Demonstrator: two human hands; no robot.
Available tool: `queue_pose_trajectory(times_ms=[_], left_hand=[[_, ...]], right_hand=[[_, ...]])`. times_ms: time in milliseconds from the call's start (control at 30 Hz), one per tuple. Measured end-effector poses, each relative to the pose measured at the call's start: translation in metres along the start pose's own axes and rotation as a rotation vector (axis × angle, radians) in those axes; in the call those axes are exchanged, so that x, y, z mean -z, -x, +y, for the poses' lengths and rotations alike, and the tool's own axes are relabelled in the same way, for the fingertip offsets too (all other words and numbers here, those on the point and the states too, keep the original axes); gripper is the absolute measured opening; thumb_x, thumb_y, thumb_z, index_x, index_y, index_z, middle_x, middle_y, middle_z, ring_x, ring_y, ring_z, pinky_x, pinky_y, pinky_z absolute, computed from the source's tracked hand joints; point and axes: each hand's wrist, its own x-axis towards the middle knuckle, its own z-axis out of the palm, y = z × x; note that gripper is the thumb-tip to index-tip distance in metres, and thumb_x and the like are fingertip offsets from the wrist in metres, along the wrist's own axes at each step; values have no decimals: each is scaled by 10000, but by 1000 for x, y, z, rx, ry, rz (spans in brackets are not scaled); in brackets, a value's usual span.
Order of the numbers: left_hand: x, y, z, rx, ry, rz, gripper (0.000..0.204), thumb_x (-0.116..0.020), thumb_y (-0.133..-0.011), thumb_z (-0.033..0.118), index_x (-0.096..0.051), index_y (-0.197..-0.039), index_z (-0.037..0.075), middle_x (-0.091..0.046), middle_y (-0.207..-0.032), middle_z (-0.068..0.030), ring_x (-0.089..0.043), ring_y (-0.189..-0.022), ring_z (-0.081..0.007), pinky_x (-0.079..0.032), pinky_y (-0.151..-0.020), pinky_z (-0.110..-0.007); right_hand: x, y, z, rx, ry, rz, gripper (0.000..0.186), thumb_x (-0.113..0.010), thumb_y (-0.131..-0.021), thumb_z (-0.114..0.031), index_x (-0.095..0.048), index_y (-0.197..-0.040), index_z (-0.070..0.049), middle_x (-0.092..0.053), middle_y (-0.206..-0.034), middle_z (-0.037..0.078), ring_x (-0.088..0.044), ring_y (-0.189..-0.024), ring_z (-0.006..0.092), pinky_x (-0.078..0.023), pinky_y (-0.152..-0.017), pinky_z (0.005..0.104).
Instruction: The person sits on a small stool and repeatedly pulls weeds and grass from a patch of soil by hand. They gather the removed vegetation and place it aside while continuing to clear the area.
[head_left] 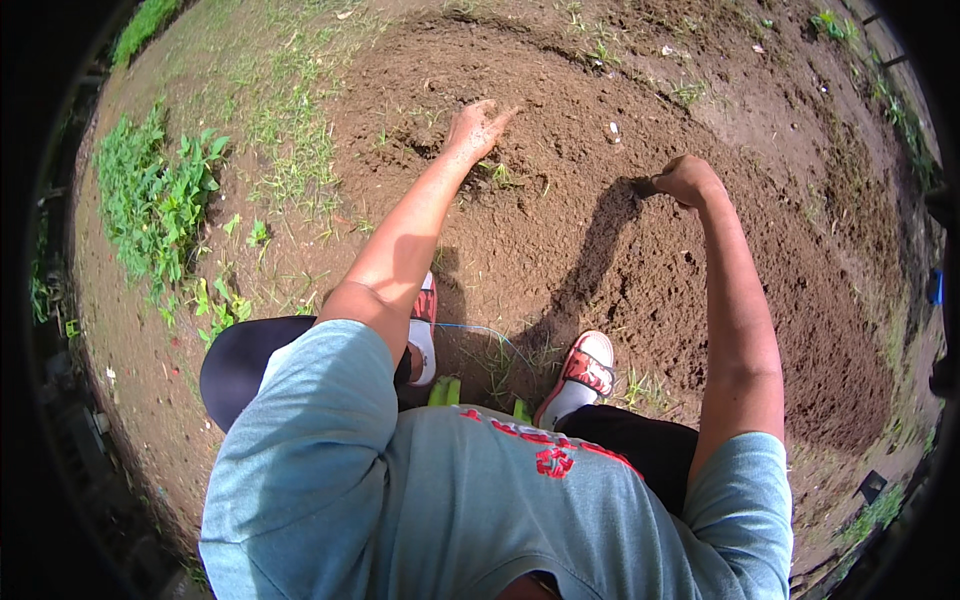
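My left hand (483, 128) reaches forward over the loose brown soil (560, 150), low and close to it. Its fingers are partly stretched out and apart, with dirt on the skin, and nothing shows in them. Further right, my right hand (690, 182) is closed, its fingers curled down close to the soil. A short dark piece (645, 187) sticks out on its left side; its kind cannot be made out, and the fingers hide the rest. A small grass tuft (498, 175) grows just below my left hand.
My feet, in red and white sandals (590, 362), stand at the soil's near edge. A thin blue string (470, 327) lies between them. Leafy green plants (160, 195) grow at the left. A small white bit (614, 128) lies on the soil between my hands.
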Motion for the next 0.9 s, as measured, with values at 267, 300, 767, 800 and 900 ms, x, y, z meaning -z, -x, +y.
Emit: queue_pose_trajectory(times_ms=[267,300,767,800,900], left_hand=[[-112,63,24,150,-60,-167,580,-767,-860,353,-587,-1399,239,-164,-1665,-244,-196,-1505,-577,-333,-1219,-593],[-123,72,17,87,-3,-171,494,-743,-876,238,-610,-1350,208,-205,-1653,-248,-231,-1495,-571,-354,-1211,-583],[5,7,23,-35,125,-238,751,-739,-957,437,-491,-1535,28,-536,-1535,-212,-493,-1436,-304,-381,-1185,-413],[4,2,21,-109,-37,-322,774,-730,-958,460,-477,-1545,23,-524,-1545,-223,-479,-1451,-321,-371,-1195,-421],[-4,-10,18,17,118,-294,763,-743,-927,511,-528,-1520,82,-574,-1482,-221,-519,-1409,-325,-411,-1169,-418]], right_hand=[[2,0,-4,18,51,4,327,-727,-871,-323,-793,-902,-4,-774,-850,170,-752,-725,259,-605,-743,385],[2,0,-4,24,45,15,325,-727,-870,-321,-793,-902,-5,-775,-857,170,-752,-726,260,-605,-744,385],[6,10,-6,-5,12,-7,319,-707,-881,-291,-785,-916,16,-784,-902,170,-771,-771,255,-618,-793,386],[5,9,-6,5,6,8,322,-708,-882,-294,-785,-919,17,-784,-907,173,-772,-777,256,-619,-797,386],[4,7,-5,-6,0,17,333,-711,-885,-303,-787,-932,18,-786,-925,177,-774,-793,258,-618,-810,385]])
